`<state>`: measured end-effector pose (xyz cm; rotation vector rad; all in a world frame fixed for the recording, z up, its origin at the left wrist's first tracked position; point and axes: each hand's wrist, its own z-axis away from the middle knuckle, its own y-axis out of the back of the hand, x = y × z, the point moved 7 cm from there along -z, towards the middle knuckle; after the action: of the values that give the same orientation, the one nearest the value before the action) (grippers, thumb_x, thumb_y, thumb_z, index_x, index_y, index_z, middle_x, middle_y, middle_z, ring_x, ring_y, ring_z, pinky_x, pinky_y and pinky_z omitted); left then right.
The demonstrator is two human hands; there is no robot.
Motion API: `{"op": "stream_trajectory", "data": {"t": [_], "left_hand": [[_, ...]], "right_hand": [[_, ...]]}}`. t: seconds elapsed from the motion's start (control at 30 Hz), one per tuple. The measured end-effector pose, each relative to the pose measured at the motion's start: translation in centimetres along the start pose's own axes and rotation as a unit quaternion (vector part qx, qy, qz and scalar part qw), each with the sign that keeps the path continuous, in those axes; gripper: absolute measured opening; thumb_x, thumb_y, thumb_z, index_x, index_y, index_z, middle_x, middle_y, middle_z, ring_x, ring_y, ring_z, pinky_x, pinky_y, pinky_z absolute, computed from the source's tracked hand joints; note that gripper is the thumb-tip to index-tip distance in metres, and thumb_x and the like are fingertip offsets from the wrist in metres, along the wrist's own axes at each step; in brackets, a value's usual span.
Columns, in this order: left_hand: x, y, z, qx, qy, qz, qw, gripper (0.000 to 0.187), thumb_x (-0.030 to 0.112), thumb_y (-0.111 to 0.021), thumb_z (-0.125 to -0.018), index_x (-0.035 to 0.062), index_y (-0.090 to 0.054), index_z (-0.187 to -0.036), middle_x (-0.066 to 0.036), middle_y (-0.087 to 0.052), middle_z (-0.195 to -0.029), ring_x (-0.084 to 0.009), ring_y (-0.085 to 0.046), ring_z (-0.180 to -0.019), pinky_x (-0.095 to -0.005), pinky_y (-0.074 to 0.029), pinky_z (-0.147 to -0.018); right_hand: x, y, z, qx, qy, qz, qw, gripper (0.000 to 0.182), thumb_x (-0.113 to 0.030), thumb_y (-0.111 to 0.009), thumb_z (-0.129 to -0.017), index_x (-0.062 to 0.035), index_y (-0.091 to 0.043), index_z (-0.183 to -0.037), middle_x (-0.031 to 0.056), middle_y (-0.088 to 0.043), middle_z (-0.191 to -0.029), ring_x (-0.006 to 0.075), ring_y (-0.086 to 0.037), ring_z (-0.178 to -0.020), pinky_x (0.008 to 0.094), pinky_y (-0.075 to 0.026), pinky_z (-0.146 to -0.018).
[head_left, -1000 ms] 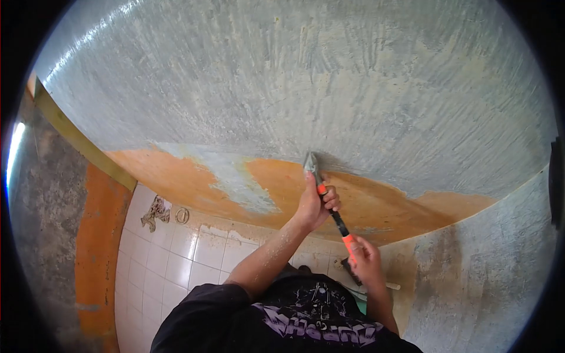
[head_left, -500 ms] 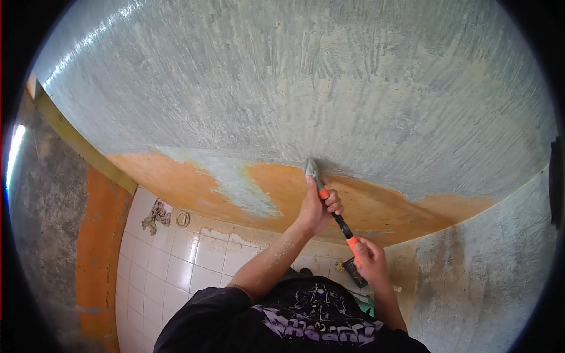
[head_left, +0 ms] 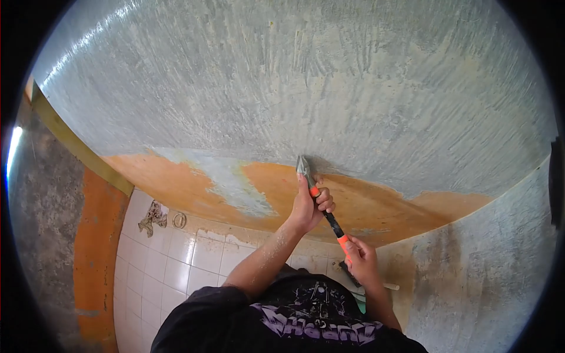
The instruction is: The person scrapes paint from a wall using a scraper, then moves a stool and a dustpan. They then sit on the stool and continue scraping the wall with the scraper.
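Both of my hands grip a long-handled scraper (head_left: 331,220) with a black and orange handle and a grey metal head. Its head rests against the wall (head_left: 282,100), close to where grey scraped surface meets orange paint (head_left: 347,200). My left hand (head_left: 309,203) is wrapped round the upper handle just below the head, thumb laid along it. Lower down, my right hand (head_left: 360,259) is closed on the orange end of the handle. The blade's edge is partly hard to make out. Pale dust speckles my left forearm.
White floor tiles (head_left: 154,262) lie below the wall. A crumpled rag (head_left: 153,217) and a ring-shaped roll (head_left: 179,220) are on them at the left. A dark object (head_left: 348,273) sits partly hidden behind my right arm. A second grey wall (head_left: 471,259) meets this one at the right.
The scraper and both hands have shifted slightly left and up in the view, and the whole scene has drifted a little left as well. Both hands keep their grip.
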<state>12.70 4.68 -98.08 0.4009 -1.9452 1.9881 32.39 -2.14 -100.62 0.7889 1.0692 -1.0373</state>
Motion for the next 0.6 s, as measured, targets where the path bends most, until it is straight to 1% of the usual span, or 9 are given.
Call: {"op": "stream_trajectory", "data": {"t": [0.17,0.27,0.3,0.37,0.4,0.47,0.5,0.6], "left_hand": [[-1.2,-1.4,-0.3,0.032,0.025,-0.003,0.999,0.059,0.074,-0.025,-0.095,0.0186,-0.045,-0.100,0.004,-0.027,-0.061,-0.0110,-0.028,-0.054,-0.0311,-0.034,-0.060],[0.6,0.0,0.0,0.027,0.001,-0.002,1.000,0.060,0.074,-0.025,-0.095,0.0179,-0.045,-0.100,0.004,-0.028,-0.061,-0.0112,-0.028,-0.053,-0.0313,-0.034,-0.060],[0.7,0.1,0.1,0.016,0.004,-0.016,1.000,0.060,0.074,-0.024,-0.095,0.0176,-0.045,-0.100,0.005,-0.028,-0.061,-0.0112,-0.029,-0.054,-0.0316,-0.034,-0.060],[0.3,0.4,-0.5,-0.005,-0.029,-0.019,0.999,0.061,0.074,-0.024,-0.095,0.0174,-0.045,-0.101,0.005,-0.028,-0.062,-0.0113,-0.029,-0.054,-0.0316,-0.034,-0.060],[0.3,0.0,-0.5,-0.013,-0.045,-0.022,0.999,0.061,0.074,-0.023,-0.095,0.0174,-0.045,-0.101,0.005,-0.028,-0.062,-0.0113,-0.029,-0.054,-0.0316,-0.034,-0.060],[-0.7,-0.6,-0.4,0.034,-0.014,-0.006,0.999,0.061,0.074,-0.022,-0.095,0.0176,-0.045,-0.100,0.005,-0.027,-0.061,-0.0112,-0.029,-0.053,-0.0312,-0.034,-0.060],[-0.9,-0.9,-0.4,0.056,0.002,0.000,0.998,0.061,0.074,-0.022,-0.095,0.0177,-0.045,-0.100,0.005,-0.026,-0.061,-0.0112,-0.028,-0.053,-0.0309,-0.033,-0.059],[-0.5,-0.8,0.2,0.054,0.008,-0.006,0.998,0.061,0.073,-0.021,-0.095,0.0176,-0.045,-0.101,0.004,-0.025,-0.061,-0.0114,-0.028,-0.053,-0.0309,-0.033,-0.059]], "right_hand": [[-1.0,1.4,0.4,0.001,-0.016,-0.029,0.999,0.038,-0.028,-0.062,-0.099,-0.0026,-0.062,-0.127,-0.0042,-0.051,-0.064,0.0032,-0.043,-0.051,0.0208,-0.034,-0.047],[-0.8,-0.3,-0.4,-0.012,0.002,0.021,1.000,0.038,-0.027,-0.062,-0.099,-0.0013,-0.062,-0.126,-0.0040,-0.052,-0.066,0.0032,-0.043,-0.051,0.0205,-0.034,-0.047],[-0.6,-0.5,-0.5,-0.010,0.000,-0.001,1.000,0.037,-0.027,-0.062,-0.099,-0.0012,-0.063,-0.125,-0.0041,-0.052,-0.066,0.0032,-0.043,-0.051,0.0206,-0.034,-0.047],[0.3,-1.0,-0.2,-0.013,-0.012,-0.046,0.999,0.036,-0.026,-0.062,-0.099,-0.0011,-0.063,-0.124,-0.0042,-0.052,-0.067,0.0032,-0.043,-0.051,0.0208,-0.035,-0.047],[0.2,-0.7,0.1,-0.006,-0.010,-0.041,0.999,0.035,-0.026,-0.062,-0.099,-0.0009,-0.064,-0.124,-0.0043,-0.052,-0.067,0.0032,-0.043,-0.052,0.0208,-0.035,-0.047],[-1.1,0.6,-0.1,0.014,0.004,-0.038,0.999,0.035,-0.026,-0.062,-0.099,-0.0004,-0.064,-0.123,-0.0047,-0.052,-0.067,0.0031,-0.043,-0.052,0.0208,-0.035,-0.047],[-1.3,1.4,-0.1,0.006,0.023,-0.006,1.000,0.035,-0.025,-0.061,-0.099,-0.0005,-0.064,-0.123,-0.0050,-0.052,-0.068,0.0029,-0.043,-0.053,0.0210,-0.035,-0.048],[-0.6,1.0,-0.4,-0.002,-0.002,0.019,1.000,0.034,-0.024,-0.062,-0.099,0.0003,-0.064,-0.123,-0.0048,-0.052,-0.068,0.0027,-0.042,-0.052,0.0211,-0.035,-0.047]]}}
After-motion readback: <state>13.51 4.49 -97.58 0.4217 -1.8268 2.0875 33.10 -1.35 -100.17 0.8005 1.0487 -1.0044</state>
